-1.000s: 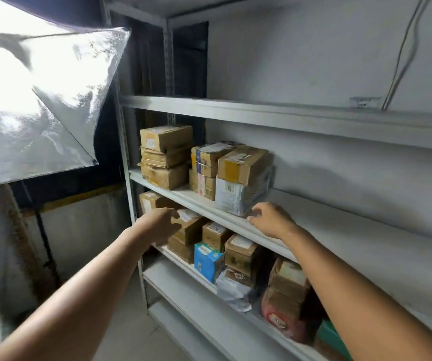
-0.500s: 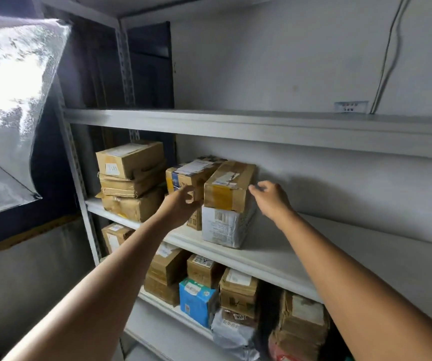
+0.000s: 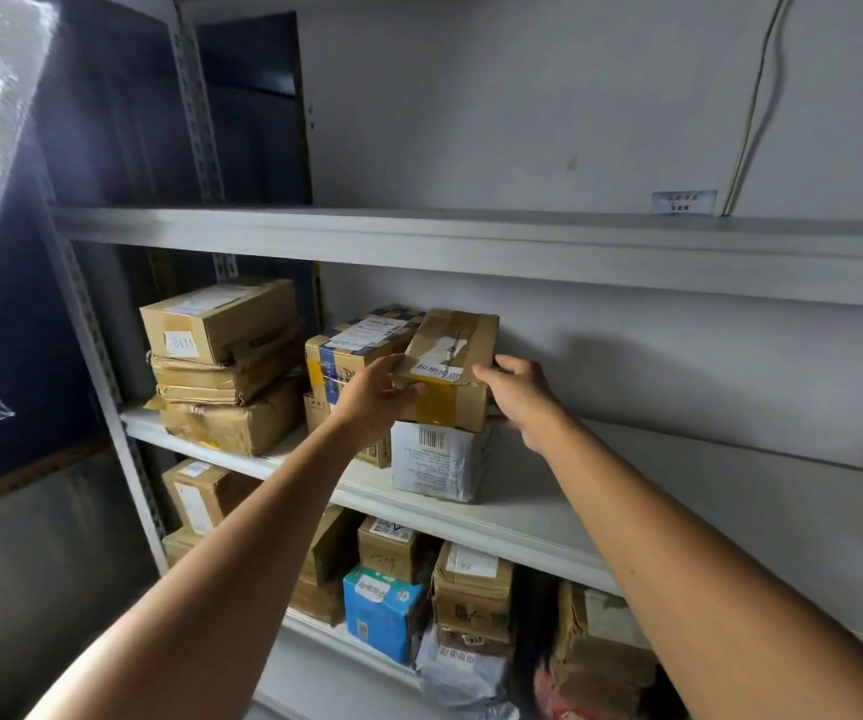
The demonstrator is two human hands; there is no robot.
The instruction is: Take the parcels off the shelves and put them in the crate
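Shelving [image 3: 471, 236] of grey metal fills the frame, and its middle shelf [image 3: 522, 532] runs from centre left to lower right. On that shelf, left of centre, stands a stack of three crumpled brown boxes [image 3: 226, 366]. To the right of the stack is a white parcel [image 3: 437, 465] printed with a barcode. On top of the white parcel, at frame centre, lies the brown cardboard parcel [image 3: 458, 356].

It is a small oblong carton banded with glossy tan tape. A torn white label sits on its top and a printed white sticker at its near edge.

The left hand [image 3: 367, 394] grasps its near left corner, with the thumb on the front face. The right hand [image 3: 520, 397] clasps the right side, thumb on the top edge and fingers curled round below.

Half a second earlier the left hand was at the blue-taped box [image 3: 356, 350] next to the parcel and was not on the parcel. The right hand only touched the parcel's far upper corner. Both hands have since closed on the carton, and the view has drawn nearer.
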